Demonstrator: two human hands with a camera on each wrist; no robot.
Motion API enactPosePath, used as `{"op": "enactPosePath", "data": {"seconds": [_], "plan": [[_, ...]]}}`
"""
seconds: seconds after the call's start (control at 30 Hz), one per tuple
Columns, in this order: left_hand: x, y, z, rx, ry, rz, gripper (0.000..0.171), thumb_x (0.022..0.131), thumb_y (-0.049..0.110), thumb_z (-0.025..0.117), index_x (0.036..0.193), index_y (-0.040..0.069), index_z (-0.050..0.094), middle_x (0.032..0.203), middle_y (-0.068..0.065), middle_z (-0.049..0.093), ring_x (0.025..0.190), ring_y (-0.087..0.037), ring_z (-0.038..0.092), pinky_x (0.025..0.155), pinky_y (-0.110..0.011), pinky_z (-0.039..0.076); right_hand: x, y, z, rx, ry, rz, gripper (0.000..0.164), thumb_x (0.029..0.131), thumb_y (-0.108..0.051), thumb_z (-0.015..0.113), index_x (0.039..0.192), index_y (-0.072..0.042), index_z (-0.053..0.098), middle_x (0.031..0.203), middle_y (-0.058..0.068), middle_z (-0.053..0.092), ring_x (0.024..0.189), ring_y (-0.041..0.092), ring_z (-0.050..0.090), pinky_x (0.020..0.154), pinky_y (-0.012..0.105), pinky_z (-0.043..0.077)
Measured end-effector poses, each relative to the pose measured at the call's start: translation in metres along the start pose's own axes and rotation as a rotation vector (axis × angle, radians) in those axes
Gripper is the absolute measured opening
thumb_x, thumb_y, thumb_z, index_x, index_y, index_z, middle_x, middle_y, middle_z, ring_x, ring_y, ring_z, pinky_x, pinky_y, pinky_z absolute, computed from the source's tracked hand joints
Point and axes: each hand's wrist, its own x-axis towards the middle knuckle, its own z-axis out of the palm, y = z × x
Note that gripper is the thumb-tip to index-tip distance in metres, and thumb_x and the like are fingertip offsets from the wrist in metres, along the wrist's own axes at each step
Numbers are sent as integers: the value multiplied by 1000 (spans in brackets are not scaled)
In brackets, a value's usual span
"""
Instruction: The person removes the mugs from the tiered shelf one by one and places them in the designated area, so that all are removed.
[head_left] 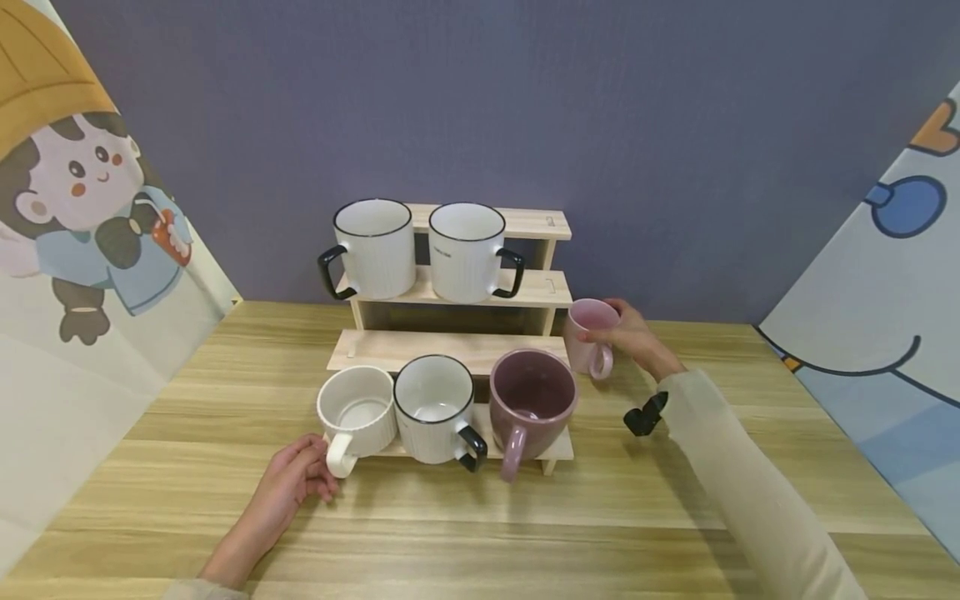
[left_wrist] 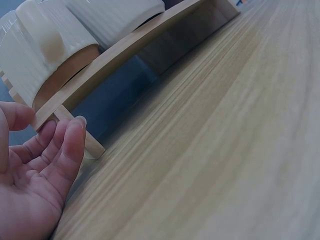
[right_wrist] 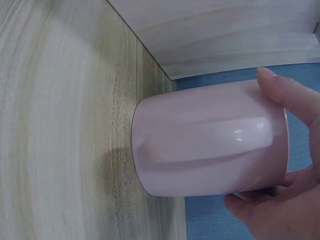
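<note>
My right hand (head_left: pixel 633 337) grips a pink mug (head_left: pixel 581 357) near its rim, thumb on one side and fingers on the other. The mug is upright at the right side of a stepped wooden rack (head_left: pixel 450 352), its base right at the tabletop in the right wrist view. At the rack's front left corner, my left hand (head_left: pixel 292 479) pinches the end of the lowest board (left_wrist: pixel 85 75), thumb at its edge and fingers beneath. Just above that hand sits a cream mug (head_left: pixel 356 408). Beside it stand a black-rimmed white mug (head_left: pixel 429 429) and a plum mug (head_left: pixel 528 429).
Higher on the rack stand two black-rimmed white mugs, a left one (head_left: pixel 378 262) and a right one (head_left: pixel 461 267), handles pointing outward. A bare step runs below them. Behind the wood-grain table (head_left: pixel 450 542) rises a blue-grey wall (head_left: pixel 480 100), with cartoon panels at both sides.
</note>
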Motion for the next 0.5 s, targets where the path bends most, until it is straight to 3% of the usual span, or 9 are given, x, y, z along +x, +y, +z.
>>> {"op": "enactPosePath", "data": {"seconds": [0.27, 0.5], "plan": [[1, 0, 1, 0, -12, 7, 26, 104, 9, 31, 96, 14, 55, 80, 4, 63, 68, -7, 60, 57, -22, 55, -3, -4, -5, -4, -8, 4, 93, 78, -19, 77, 145, 8, 18, 143, 30, 34, 127, 41, 40, 110, 50, 36], [1, 1, 1, 9, 29, -24, 25, 103, 9, 32, 96, 15, 55, 79, 4, 63, 66, -7, 60, 57, -23, 55, -6, -21, -13, -11, -19, -28, 95, 80, -18, 76, 147, 7, 13, 151, 29, 24, 138, 42, 28, 116, 49, 26]]}}
